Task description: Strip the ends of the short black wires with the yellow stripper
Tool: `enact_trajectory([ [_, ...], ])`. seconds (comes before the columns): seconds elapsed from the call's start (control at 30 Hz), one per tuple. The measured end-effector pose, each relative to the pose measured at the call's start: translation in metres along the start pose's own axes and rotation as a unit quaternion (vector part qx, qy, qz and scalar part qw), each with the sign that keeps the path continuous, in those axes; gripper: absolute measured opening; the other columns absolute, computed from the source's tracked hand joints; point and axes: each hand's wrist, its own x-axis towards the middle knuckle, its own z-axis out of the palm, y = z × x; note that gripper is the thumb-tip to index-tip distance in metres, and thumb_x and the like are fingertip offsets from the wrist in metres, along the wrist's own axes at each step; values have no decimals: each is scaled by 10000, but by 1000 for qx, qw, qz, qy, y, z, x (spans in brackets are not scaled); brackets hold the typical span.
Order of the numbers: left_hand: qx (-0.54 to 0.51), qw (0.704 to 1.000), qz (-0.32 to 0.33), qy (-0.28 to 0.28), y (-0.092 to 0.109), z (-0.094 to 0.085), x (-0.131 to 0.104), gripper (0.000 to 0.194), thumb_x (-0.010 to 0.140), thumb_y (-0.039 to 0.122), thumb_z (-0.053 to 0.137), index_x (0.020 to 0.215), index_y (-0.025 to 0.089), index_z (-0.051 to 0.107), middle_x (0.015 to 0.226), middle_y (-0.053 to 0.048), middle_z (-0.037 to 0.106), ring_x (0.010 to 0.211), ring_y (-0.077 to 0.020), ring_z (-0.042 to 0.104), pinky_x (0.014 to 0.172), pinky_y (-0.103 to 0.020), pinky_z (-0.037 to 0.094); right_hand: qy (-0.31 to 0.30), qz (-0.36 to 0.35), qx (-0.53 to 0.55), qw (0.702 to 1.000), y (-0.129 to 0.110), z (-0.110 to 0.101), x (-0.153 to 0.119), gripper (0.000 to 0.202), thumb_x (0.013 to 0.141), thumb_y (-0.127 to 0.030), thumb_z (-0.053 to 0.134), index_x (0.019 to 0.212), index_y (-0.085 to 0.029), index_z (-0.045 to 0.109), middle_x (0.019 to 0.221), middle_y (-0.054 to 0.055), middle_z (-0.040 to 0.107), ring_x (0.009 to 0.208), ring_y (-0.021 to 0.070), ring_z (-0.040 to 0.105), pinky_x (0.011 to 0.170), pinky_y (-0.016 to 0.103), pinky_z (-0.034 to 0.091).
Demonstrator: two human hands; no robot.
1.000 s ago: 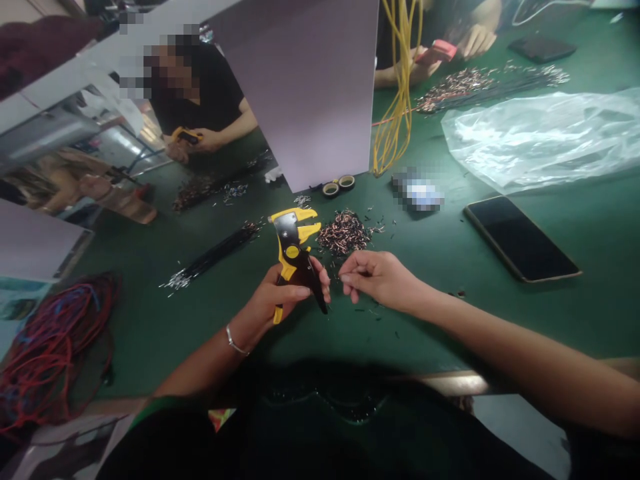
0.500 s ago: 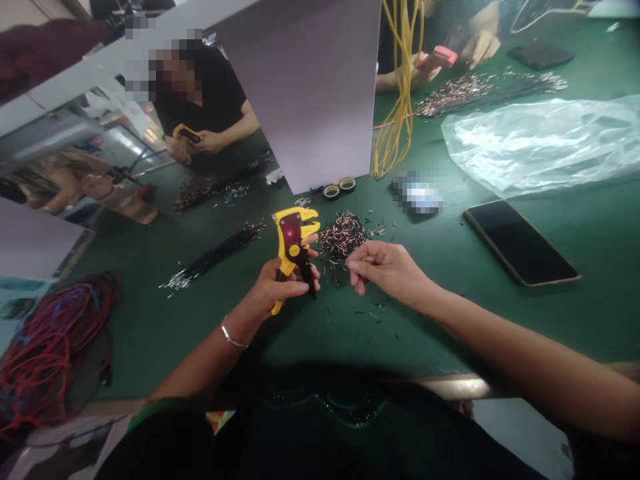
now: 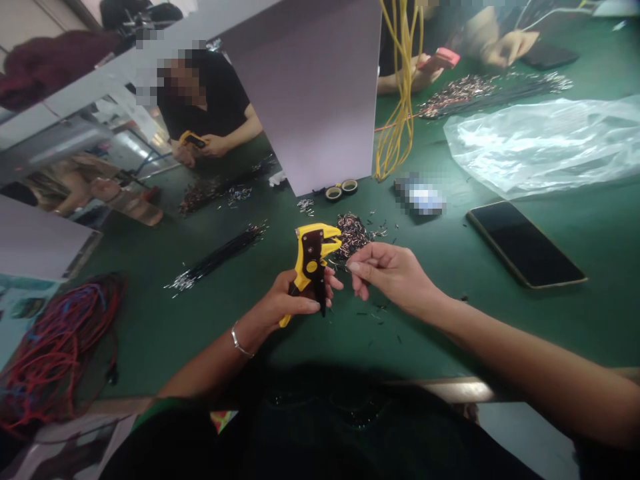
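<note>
My left hand (image 3: 280, 300) is wrapped round the handles of a yellow and black wire stripper (image 3: 313, 250), whose jaws point right. Closed in a pinch, my right hand (image 3: 395, 273) is just right of the jaws. A thin wire end (image 3: 344, 266) shows at its fingertips; most of it is hidden. Behind the jaws lies a heap of short black wires with bare copper ends (image 3: 354, 230), partly covered by the tool. To the left a bundle of black wires (image 3: 217, 260) with silvery tips rests on the green table (image 3: 210, 347).
Tape rolls (image 3: 341, 190) lie by a pale upright panel (image 3: 315, 100). Toward the right are a phone (image 3: 525, 243) and a clear plastic bag (image 3: 545, 147). Yellow cables (image 3: 395, 133) hang near the panel. Red and blue cables (image 3: 65, 353) pile up at left. Co-workers' hands (image 3: 510, 50) work across the table.
My left hand has moved right and slightly down with the wire stripper, bringing its jaws closer to my right fingertips. My right hand stays nearly still. A co-worker's hand at upper right has shifted right.
</note>
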Motion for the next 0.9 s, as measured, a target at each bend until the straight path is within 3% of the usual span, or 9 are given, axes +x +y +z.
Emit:
enact_trajectory([
  [0.67, 93, 995, 20, -20, -4, 6, -5, 527, 736, 236, 818, 1230, 158, 653, 1005, -97, 716, 849, -198, 665, 812, -351, 531, 21, 10, -20, 1000, -4, 13, -7, 123, 828, -250, 648, 736, -186, 595, 514, -26, 616, 426, 79, 544, 433, 242, 462],
  [0.9, 121, 992, 18, -19, -1, 11, -5, 491, 738, 246, 807, 1196, 146, 661, 992, -93, 713, 823, -195, 662, 787, -348, 525, 37, -23, -51, 998, -7, 18, -10, 118, 820, -249, 614, 718, -199, 581, 515, -29, 620, 428, 76, 536, 441, 235, 463],
])
